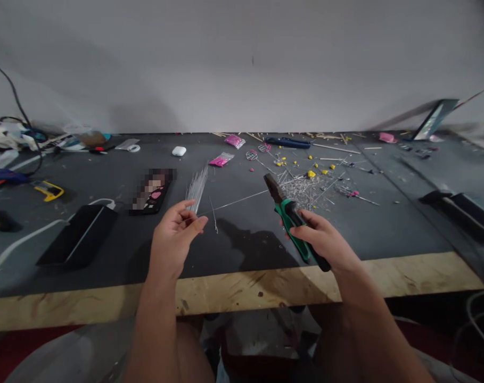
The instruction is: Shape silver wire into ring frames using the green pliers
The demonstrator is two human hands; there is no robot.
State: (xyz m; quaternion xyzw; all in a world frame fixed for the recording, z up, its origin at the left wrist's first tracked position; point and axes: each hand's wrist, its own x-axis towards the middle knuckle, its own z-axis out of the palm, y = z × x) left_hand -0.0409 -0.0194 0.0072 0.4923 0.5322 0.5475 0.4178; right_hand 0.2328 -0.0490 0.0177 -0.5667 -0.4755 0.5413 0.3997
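My right hand is closed around the green and black handles of a pair of pliers, jaws pointing up and away. Between thumb and fingers, my left hand pinches one end of a thin metal wire. The wire stretches right toward the plier jaws; I cannot tell whether they grip it. Behind my left hand lies a bundle of straight wires. A short twisted wire rests just right of that hand. Beyond the pliers is a heap of cut wire pieces.
Pink packets, a dark blue cutter and yellow bits lie toward the wall. On the left are a phone, a black box-like object, a white case and a white cable. A wooden edge fronts the table.
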